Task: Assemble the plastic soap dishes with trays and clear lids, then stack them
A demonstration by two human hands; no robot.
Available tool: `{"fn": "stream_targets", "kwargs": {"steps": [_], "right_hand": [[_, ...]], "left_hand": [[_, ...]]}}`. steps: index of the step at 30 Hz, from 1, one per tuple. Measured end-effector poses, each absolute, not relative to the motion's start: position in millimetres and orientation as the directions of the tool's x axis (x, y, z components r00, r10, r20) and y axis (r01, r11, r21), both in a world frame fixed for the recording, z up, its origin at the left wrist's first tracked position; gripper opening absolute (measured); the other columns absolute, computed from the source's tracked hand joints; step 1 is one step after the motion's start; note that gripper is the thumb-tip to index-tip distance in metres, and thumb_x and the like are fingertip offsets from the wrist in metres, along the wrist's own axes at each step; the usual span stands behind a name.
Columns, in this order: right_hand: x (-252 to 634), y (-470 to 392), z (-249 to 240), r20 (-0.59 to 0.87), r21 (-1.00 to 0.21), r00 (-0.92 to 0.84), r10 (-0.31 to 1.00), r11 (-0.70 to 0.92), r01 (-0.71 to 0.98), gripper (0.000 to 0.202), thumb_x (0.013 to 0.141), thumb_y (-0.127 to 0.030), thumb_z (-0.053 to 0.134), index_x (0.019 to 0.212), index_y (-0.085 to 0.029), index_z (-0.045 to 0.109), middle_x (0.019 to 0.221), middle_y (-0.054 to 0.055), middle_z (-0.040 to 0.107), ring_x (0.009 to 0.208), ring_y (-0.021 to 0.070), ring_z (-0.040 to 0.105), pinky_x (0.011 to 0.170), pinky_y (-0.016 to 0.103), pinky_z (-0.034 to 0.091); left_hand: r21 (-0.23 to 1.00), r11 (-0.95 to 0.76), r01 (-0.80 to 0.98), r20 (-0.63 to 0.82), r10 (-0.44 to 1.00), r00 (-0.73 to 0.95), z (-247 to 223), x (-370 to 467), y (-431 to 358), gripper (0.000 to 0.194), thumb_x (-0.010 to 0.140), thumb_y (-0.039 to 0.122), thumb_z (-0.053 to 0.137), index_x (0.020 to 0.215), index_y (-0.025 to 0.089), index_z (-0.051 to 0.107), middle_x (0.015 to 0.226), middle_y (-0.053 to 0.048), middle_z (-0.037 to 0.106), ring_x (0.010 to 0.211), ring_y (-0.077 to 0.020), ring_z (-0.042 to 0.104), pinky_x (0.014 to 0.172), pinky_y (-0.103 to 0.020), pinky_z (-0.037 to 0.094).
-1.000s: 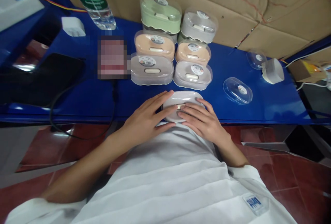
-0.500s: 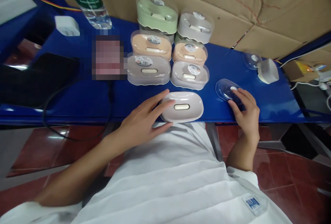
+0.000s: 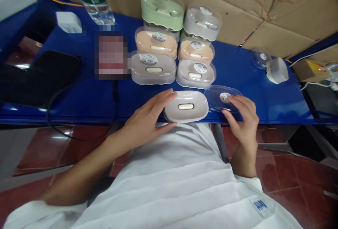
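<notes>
A pale pinkish-grey oval dish (image 3: 186, 112) with a cream bar in its middle sits at the table's front edge. My left hand (image 3: 150, 116) holds its left end, thumb at the near rim and fingers at the far rim. Just right of the dish is a clear oval lid (image 3: 215, 97) with a round white sticker. My right hand (image 3: 243, 118) grips the lid's right end between thumb and fingers. Behind the dish stand lidded oval boxes in two columns: grey (image 3: 141, 74), peach (image 3: 142, 42) and green (image 3: 161, 17) ones among them.
A water bottle (image 3: 101, 10), a white adapter (image 3: 68, 21) and a dark item with a cable (image 3: 50, 105) lie left. At the right back are another clear lid (image 3: 260, 58) and a grey-white box (image 3: 278, 70). Cardboard (image 3: 237, 7) rises behind the blue table (image 3: 237, 67).
My right hand has brought the clear lid leftward, close to the dish. The index finger of my left hand has moved from inside the dish to its rim. The view has shifted slightly.
</notes>
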State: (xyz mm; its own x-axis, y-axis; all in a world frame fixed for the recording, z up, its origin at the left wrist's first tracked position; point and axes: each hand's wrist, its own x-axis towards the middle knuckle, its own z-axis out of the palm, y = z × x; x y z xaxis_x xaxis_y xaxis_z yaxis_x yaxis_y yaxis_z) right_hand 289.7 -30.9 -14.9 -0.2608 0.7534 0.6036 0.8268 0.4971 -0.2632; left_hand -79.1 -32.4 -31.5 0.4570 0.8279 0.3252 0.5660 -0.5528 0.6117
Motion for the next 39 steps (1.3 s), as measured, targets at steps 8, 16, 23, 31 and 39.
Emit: {"fn": "stream_targets", "kwargs": {"steps": [8,16,23,31,39], "right_hand": [[307.2,-35.3,-22.4,0.517,-0.209,-0.345,0.784,0.506,0.837,0.053,0.104,-0.039,0.079,0.155,-0.035,0.069,0.146,0.010,0.071,0.136,0.0333,0.067,0.116,0.053,0.056],[299.6,-49.0,-36.1,0.736,-0.283,-0.246,0.631,0.616,0.735,0.046,0.107,-0.037,0.074,0.153,-0.036,0.072,0.133,0.008,0.079,0.124,0.0333,0.076,0.107,0.055,0.062],[235.8,-29.9,-24.4,0.642,-0.206,-0.530,0.555,0.790,0.577,0.064,0.103,-0.032,0.080,0.164,-0.036,0.059,0.141,0.010,0.075,0.135,0.0330,0.070,0.114,0.054,0.060],[215.4,-23.2,-13.3,0.549,-0.193,-0.602,0.580,0.788,0.584,0.069,0.106,-0.031,0.075,0.171,-0.035,0.051,0.146,0.013,0.068,0.140,0.0332,0.063,0.119,0.054,0.055],[216.3,-14.6,-9.9,0.492,-0.199,-0.647,0.583,0.798,0.568,0.068,0.109,-0.033,0.071,0.172,-0.042,0.047,0.150,0.009,0.065,0.143,0.0328,0.061,0.123,0.057,0.052]], "left_hand": [[0.603,-0.567,0.561,0.324,0.816,0.478,-29.4,-78.1,-32.7,0.078,0.107,0.045,0.071,0.173,0.028,0.033,0.178,-0.013,0.045,0.163,-0.0315,0.048,0.134,-0.049,0.046],[0.645,-0.533,0.547,0.297,0.835,0.463,-29.0,-77.6,-32.4,0.085,0.104,0.047,0.075,0.175,0.031,0.031,0.179,-0.011,0.043,0.164,-0.0320,0.048,0.136,-0.049,0.042],[0.704,-0.486,0.518,0.282,0.861,0.424,-31.9,-77.8,-31.0,0.093,0.101,0.051,0.080,0.176,0.032,0.029,0.179,-0.011,0.045,0.163,-0.0337,0.049,0.136,-0.049,0.043],[0.723,-0.506,0.471,0.340,0.853,0.396,-35.4,-79.0,-28.3,0.094,0.099,0.042,0.084,0.176,0.033,0.032,0.176,-0.010,0.048,0.161,-0.0344,0.050,0.135,-0.051,0.044],[0.700,-0.525,0.485,0.366,0.846,0.388,-36.6,-79.8,-27.9,0.092,0.099,0.042,0.084,0.175,0.033,0.032,0.175,-0.010,0.049,0.161,-0.0331,0.049,0.135,-0.051,0.044]]}}
